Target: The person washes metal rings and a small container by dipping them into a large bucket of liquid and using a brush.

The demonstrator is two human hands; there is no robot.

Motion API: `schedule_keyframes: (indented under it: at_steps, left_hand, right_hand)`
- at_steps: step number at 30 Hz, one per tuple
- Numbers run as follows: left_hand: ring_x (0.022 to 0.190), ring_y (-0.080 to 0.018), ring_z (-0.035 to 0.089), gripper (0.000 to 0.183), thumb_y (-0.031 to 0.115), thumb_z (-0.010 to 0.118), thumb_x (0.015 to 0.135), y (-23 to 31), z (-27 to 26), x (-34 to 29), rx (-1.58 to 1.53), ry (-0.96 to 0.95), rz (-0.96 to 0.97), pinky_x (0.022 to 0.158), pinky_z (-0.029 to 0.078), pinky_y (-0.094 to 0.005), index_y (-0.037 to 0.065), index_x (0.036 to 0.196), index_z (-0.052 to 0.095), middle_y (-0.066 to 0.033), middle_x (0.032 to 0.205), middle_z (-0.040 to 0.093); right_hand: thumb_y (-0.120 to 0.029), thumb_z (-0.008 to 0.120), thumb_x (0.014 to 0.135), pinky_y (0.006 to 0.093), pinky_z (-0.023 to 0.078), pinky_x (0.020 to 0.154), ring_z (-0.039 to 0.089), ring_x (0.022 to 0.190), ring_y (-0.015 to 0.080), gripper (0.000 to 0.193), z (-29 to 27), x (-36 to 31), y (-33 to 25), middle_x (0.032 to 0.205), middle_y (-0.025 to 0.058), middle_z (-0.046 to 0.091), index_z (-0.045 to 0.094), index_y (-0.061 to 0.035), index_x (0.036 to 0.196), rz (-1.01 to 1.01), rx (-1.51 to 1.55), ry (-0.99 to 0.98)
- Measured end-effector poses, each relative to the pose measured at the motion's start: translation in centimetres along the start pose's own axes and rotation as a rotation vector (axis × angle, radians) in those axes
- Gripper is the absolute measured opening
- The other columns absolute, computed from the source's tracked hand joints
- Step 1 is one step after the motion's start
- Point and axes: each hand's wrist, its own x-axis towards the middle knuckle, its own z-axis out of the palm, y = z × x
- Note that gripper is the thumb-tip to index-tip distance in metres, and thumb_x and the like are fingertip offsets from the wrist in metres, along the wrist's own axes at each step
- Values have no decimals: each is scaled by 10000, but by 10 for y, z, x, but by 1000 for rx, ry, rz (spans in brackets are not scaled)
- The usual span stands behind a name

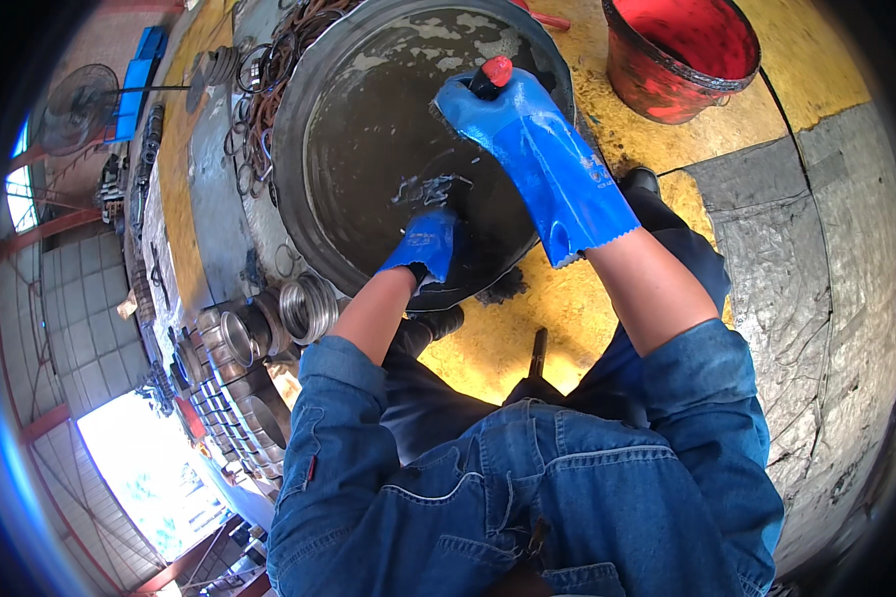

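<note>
A wide round metal tub (291, 189) filled with dark, murky liquid (378, 129) stands in front of me. My right hand (503, 104), in a long blue rubber glove, is closed around a black handle with a red end (493, 74) above the right part of the tub. The rest of that tool is hidden by the glove. At the tub's near side, my left hand (428, 239), also blue-gloved, reaches down into the liquid. Its fingers are under the surface, so their grip does not show. Ripples and pale glints (430, 189) lie just beyond it.
A red bucket (657, 92) with a dark, grimy rim stands to the right on the yellow floor (727, 129). Rusty rings (269, 95) lie left of the tub; shiny metal rings (307, 310) stand nearer. A standing fan (80, 107) is farther left.
</note>
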Motion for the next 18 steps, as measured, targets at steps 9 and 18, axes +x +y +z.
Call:
schedule_keyframes:
  at_steps: [9, 18]
  left_hand:
    - [1127, -367, 628, 345, 112, 579, 901, 9, 41, 3, -112, 110, 113, 972, 493, -373, 55, 1235, 643, -240, 1199, 651]
    - [1037, -375, 662, 402, 113, 656, 823, 70, -21, 13, 349, -311, 33, 897, 520, -399, 44, 1219, 650, -227, 1139, 686]
  right_hand:
    - [-293, 635, 810, 381, 523, 665, 640, 632, 248, 304, 3, 3, -1, 659, 170, 641, 688, 5, 803, -39, 73, -64]
    - [-230, 653, 816, 339, 485, 637, 523, 624, 143, 248, -2, -7, 4, 647, 91, 588, 662, 17, 795, -80, 198, -85]
